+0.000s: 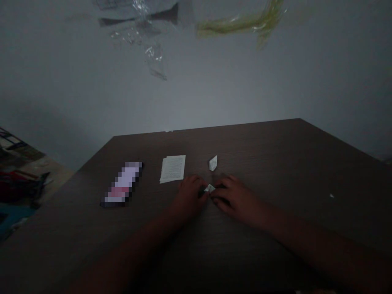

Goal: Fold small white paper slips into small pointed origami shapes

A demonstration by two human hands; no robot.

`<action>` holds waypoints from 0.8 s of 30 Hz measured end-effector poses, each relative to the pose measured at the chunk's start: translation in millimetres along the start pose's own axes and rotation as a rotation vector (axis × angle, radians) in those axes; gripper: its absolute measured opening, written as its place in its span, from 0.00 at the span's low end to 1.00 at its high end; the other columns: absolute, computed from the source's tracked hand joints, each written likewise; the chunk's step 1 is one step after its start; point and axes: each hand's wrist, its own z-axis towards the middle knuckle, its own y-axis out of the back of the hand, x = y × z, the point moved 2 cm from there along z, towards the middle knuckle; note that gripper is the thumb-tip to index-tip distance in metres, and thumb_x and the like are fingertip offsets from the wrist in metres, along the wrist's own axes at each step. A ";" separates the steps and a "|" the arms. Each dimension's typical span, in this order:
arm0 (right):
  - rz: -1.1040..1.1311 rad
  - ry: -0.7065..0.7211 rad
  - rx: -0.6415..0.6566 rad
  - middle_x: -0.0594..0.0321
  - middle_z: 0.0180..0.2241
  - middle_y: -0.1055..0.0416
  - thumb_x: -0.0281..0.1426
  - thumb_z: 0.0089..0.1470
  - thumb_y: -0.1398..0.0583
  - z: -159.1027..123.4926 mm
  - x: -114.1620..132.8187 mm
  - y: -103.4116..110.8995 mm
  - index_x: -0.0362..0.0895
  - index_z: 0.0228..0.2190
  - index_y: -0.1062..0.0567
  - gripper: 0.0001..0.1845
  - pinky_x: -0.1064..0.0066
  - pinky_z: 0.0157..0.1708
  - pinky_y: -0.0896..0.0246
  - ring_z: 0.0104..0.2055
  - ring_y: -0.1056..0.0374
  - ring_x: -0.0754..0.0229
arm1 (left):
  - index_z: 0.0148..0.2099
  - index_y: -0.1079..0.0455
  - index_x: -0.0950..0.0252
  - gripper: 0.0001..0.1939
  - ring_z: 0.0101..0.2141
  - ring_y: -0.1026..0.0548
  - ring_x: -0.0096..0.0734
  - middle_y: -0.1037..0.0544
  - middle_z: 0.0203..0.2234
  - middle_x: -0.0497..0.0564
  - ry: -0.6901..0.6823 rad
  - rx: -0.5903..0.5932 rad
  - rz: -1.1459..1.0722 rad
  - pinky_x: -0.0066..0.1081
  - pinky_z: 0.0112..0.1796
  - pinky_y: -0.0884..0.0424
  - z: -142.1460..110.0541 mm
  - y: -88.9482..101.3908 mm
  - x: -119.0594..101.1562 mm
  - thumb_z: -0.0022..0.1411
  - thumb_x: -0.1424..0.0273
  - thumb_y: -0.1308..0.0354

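Both my hands rest on a dark wooden table [275, 163] and meet over a small folded white paper piece [210, 188]. My left hand [190, 196] has its fingers curled and pinches the piece's left side. My right hand [234, 198] presses on its right side with bent fingers. A second small folded paper shape [213, 163] stands just beyond them. A flat sheet of printed white paper [173, 168] lies to the left of that.
A blurred rectangular object [122, 183] lies at the table's left. A tiny white scrap [331, 196] sits at the right. Clear plastic [153, 57] and a yellowish strip [239, 22] hang on the grey wall. Clutter [18, 179] lies on the floor at left.
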 end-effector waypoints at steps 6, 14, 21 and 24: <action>0.113 -0.011 -0.050 0.53 0.53 0.17 0.28 0.71 0.36 2.9 -4.4 -4.6 0.48 0.50 0.14 0.12 0.48 0.62 0.29 0.58 0.24 0.46 | 0.53 0.19 0.63 0.10 0.59 0.20 0.46 0.17 0.54 0.55 0.012 -0.016 -0.015 0.47 0.62 0.26 -1.5 0.5 -2.8 0.72 0.77 0.35; 0.406 -0.214 -0.142 0.58 0.44 0.15 0.25 0.65 0.35 6.1 -8.5 -5.7 0.48 0.42 0.17 0.08 0.57 0.52 0.25 0.48 0.19 0.51 | 0.51 0.19 0.59 0.12 0.55 0.18 0.46 0.14 0.50 0.51 -0.024 -0.022 -0.021 0.50 0.62 0.24 -3.1 -1.4 -4.5 0.68 0.77 0.32; 0.675 -0.300 -0.237 0.62 0.37 0.17 0.28 0.62 0.36 3.9 -10.3 -3.7 0.49 0.33 0.23 0.05 0.61 0.45 0.25 0.41 0.21 0.54 | 0.47 0.22 0.57 0.06 0.45 0.18 0.41 0.15 0.44 0.49 -0.027 -0.085 -0.275 0.40 0.52 0.20 -6.2 -6.0 -0.6 0.70 0.71 0.35; 0.852 -0.268 -0.361 0.61 0.38 0.17 0.32 0.61 0.34 2.9 -7.6 -4.7 0.50 0.32 0.24 0.05 0.61 0.47 0.25 0.42 0.21 0.55 | 0.45 0.21 0.56 0.04 0.43 0.18 0.42 0.15 0.41 0.50 -0.045 -0.115 -0.457 0.41 0.51 0.21 -6.5 -6.5 2.1 0.69 0.65 0.33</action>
